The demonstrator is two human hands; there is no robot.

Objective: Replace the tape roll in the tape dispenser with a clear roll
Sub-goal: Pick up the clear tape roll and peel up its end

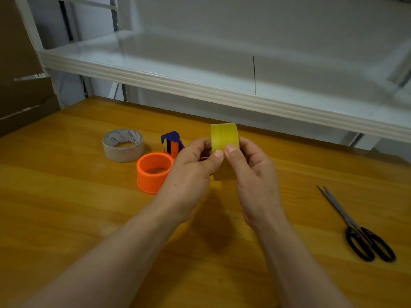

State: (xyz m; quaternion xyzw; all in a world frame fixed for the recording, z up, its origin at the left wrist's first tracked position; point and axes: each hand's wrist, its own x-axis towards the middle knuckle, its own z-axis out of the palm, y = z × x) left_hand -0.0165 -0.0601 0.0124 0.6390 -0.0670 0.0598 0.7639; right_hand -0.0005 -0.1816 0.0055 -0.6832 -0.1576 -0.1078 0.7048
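A yellowish clear tape roll [224,136] is held upright above the wooden table, edge-on to me. My left hand [193,170] grips its left side and my right hand [253,174] its right side; both thumbs meet on the roll's front face. To the left lies the tape dispenser: an orange ring-shaped hub [153,172] with a blue and orange cutter part [171,143] behind it. No roll sits on the hub. A grey-white tape roll [123,145] lies flat further left.
Black-handled scissors [355,225] lie on the wooden table [66,207] at the right. A white shelf edge [222,94] overhangs the back of the table. Brown cardboard [20,90] stands at the far left.
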